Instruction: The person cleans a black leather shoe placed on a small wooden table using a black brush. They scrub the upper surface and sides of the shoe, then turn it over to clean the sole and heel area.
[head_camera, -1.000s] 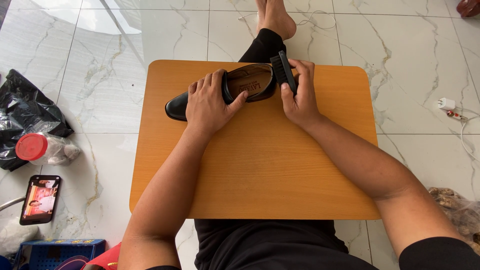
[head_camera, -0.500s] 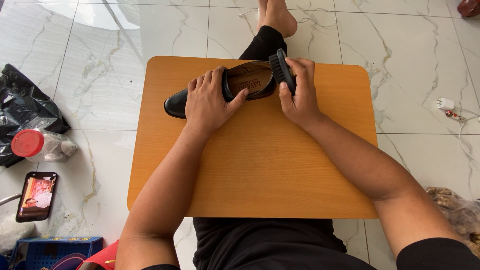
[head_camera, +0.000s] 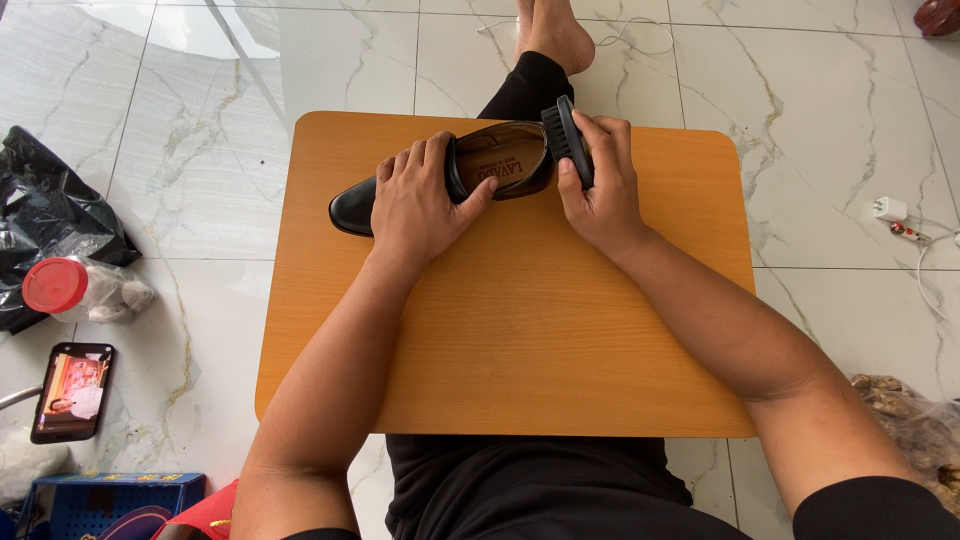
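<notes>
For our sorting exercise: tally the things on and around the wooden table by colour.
Black: 3 - shoe, brush, bag
Red: 1 - lid
Blue: 1 - crate
White: 1 - plug
Total: 6

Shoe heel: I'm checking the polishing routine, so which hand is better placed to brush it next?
Right hand, probably: it grips the brush against the shoe heel; the left hand pins the shoe.

Both forearms extended forward; left hand (head_camera: 420, 200) palm-down, fingers curled; right hand (head_camera: 598, 180) closed in grip.
</notes>
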